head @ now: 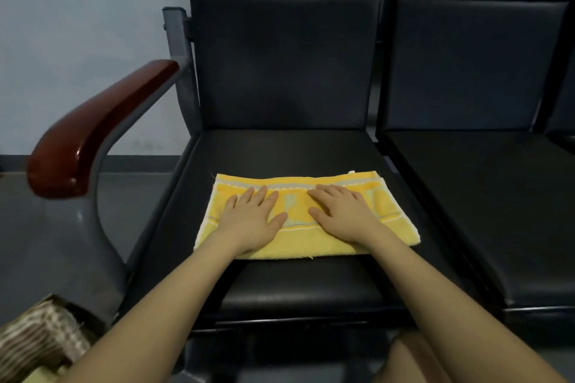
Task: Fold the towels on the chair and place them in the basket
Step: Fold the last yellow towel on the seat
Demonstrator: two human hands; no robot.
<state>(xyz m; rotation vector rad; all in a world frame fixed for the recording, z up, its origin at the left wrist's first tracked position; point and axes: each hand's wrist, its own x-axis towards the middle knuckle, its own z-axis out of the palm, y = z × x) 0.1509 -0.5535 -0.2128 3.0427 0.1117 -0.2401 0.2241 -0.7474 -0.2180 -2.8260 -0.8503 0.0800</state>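
A yellow towel (311,244) with pale stripes lies folded into a wide rectangle on the black seat of the chair (280,152). My left hand (253,221) lies flat on the towel's left half, fingers straight and spread. On the right half my right hand (343,214) presses flat in the same way. The woven basket (40,339) sits on the floor at the bottom left, partly cut off by the frame's edge, with something pale yellow inside it.
A brown wooden armrest (99,124) on a grey metal frame stands left of the seat, above the basket. A second black seat (497,196) adjoins on the right. A pale wall and grey floor lie behind on the left.
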